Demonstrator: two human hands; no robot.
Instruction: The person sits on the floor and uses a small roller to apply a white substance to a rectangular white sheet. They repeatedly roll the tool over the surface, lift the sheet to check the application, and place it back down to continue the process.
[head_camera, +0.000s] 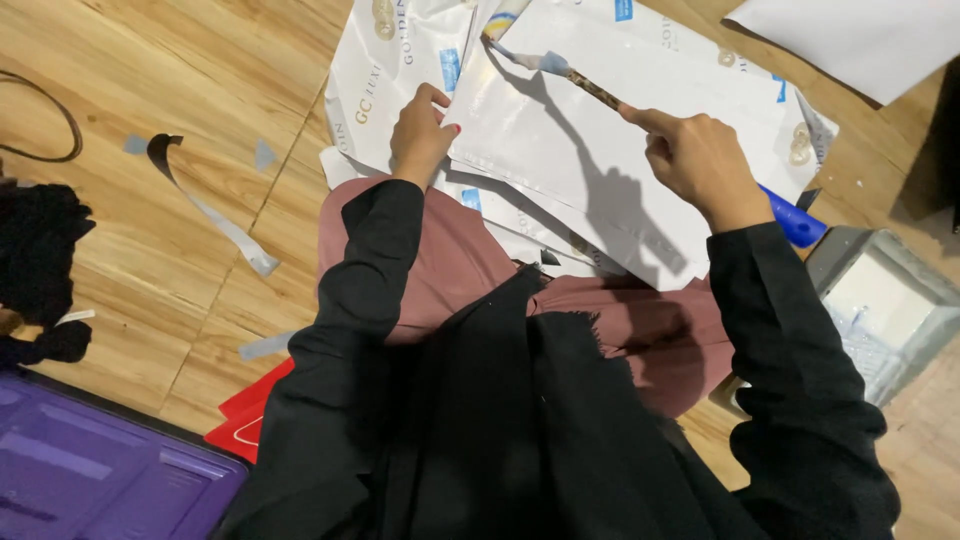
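Black sleeves and dark cloth over a pink lap fill the foreground. Left hand — fingers curled shut on the edge of the top white mailer bag, pinning it. Right hand — fingers closed around a thin peeled strip, index extended along it, drawn taut toward the bag's upper left corner. Bag: glossy white, flat, uppermost on a stack of like bags resting across the lap and wooden floor. Blue pen beside the right wrist.
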